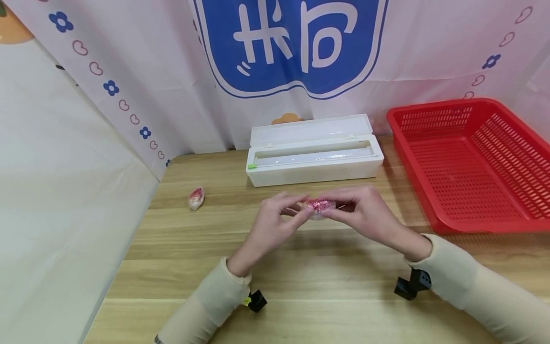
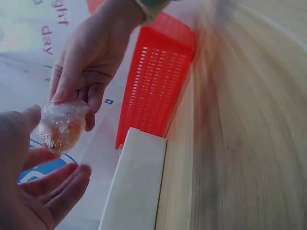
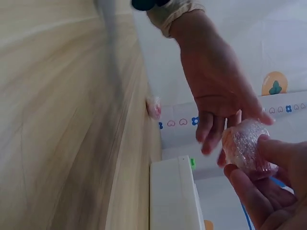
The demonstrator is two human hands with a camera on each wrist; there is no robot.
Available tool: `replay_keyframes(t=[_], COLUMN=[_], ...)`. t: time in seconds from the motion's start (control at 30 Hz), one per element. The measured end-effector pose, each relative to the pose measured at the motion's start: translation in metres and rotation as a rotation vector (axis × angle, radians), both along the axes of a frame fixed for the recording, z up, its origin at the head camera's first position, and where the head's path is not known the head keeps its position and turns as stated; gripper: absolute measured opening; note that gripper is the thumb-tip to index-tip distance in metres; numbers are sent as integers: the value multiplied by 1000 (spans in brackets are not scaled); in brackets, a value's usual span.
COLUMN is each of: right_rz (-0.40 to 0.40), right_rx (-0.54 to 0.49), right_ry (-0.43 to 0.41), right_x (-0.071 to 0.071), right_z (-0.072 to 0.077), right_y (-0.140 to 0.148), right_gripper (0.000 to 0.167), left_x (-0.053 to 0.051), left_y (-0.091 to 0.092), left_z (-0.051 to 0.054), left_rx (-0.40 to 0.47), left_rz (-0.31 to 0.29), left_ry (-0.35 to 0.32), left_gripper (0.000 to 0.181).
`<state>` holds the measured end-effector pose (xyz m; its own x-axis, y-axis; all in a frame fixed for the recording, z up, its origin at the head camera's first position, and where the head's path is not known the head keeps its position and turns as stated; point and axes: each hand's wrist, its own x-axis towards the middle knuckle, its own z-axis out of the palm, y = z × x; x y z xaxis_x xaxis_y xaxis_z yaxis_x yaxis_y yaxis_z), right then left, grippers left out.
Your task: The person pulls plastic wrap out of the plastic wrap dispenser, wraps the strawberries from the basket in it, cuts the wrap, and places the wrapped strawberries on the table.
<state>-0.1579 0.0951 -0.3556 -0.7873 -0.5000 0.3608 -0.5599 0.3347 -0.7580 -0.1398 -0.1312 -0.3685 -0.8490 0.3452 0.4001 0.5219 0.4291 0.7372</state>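
A small roundish piece wrapped in clear film (image 1: 319, 205), pink-red on top and orange underneath, is held above the table between both hands. My right hand (image 1: 365, 212) pinches it between thumb and fingers, as the right wrist view also shows. From the other side my left hand (image 1: 275, 217) reaches it with thumb and index tips, its other fingers spread loosely below. What lies inside the film cannot be made out. A second wrapped piece (image 1: 196, 198), red and whitish, lies on the table at the left.
Behind the hands stands a long white cling film box (image 1: 315, 176), its lid raised and a green tab on its rim. To the right is a red plastic basket (image 1: 423, 191) with perforated walls. A printed white curtain (image 1: 163, 71) hangs behind the wooden table (image 1: 172, 267).
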Motion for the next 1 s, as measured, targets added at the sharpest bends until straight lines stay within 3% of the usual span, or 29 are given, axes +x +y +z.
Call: replay_keyframes(t=[0.13, 0.3, 0.4, 0.57, 0.63, 0.7, 0.87, 1.0], right_rz=[-19, 20, 40, 61, 69, 77, 145, 218], right_rx=[3, -19, -14, 7, 8, 16, 37, 107], right_ry=[-85, -232, -311, -420, -465, -496, -492, -453], right_x=[0, 0, 0, -1, -1, -1, -7, -15], right_z=[5, 13, 19, 28, 32, 37, 51, 61], right_y=[1, 1, 2, 1, -1, -3, -9, -14], right_gripper=[28, 29, 30, 32, 32, 33, 39, 37], left_x=[3, 6, 9, 14, 15, 14, 13, 12], left_y=[0, 1, 1, -2, -3, -4, -8, -14], left_z=[5, 12, 16, 20, 22, 24, 30, 33], left_rx=[-82, -166, -248, -475, -528, -508, -275, -157], left_rz=[-44, -76, -61, -12, -9, -20, -41, -4], left_ry=[249, 585, 715, 864, 884, 847, 633, 515], left_gripper=[49, 36, 32, 45, 48, 45, 42, 41])
